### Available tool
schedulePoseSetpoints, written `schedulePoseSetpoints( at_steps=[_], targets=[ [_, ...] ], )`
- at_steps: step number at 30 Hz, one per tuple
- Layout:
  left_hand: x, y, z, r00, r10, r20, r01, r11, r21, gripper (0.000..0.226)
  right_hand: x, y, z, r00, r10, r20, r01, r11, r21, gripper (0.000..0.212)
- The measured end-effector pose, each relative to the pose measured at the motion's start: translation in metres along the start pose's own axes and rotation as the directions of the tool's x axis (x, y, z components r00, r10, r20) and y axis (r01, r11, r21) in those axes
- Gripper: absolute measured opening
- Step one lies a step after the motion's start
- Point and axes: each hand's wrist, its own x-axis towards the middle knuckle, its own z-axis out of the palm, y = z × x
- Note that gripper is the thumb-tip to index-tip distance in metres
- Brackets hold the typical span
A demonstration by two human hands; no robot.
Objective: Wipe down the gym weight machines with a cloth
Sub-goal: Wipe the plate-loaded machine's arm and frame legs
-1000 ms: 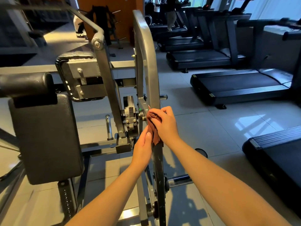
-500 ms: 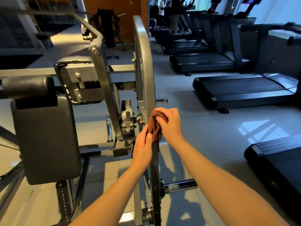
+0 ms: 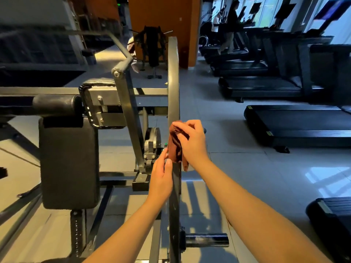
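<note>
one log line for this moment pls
right hand: grips cloth on upright bar | left hand: holds upright bar below cloth

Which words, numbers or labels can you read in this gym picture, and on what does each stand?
No text here is clear enough to quote.
White marks on the seat post: too small to read.
Yellow sticker on the treadmill: too small to read.
Screen at top right: blurred, nothing readable.
</note>
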Motion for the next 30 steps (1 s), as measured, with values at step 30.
schedulePoseSetpoints(
  at_steps=[30],
  targets=[
    [-0.029,0.004,0.032,0.971,-0.053,-0.235,0.019,0.990,-0.141,0.042,-0.037,0.050,-0.001,0.942,0.007,0.335,-0.033,0.997,0.073,0.026]
  ],
)
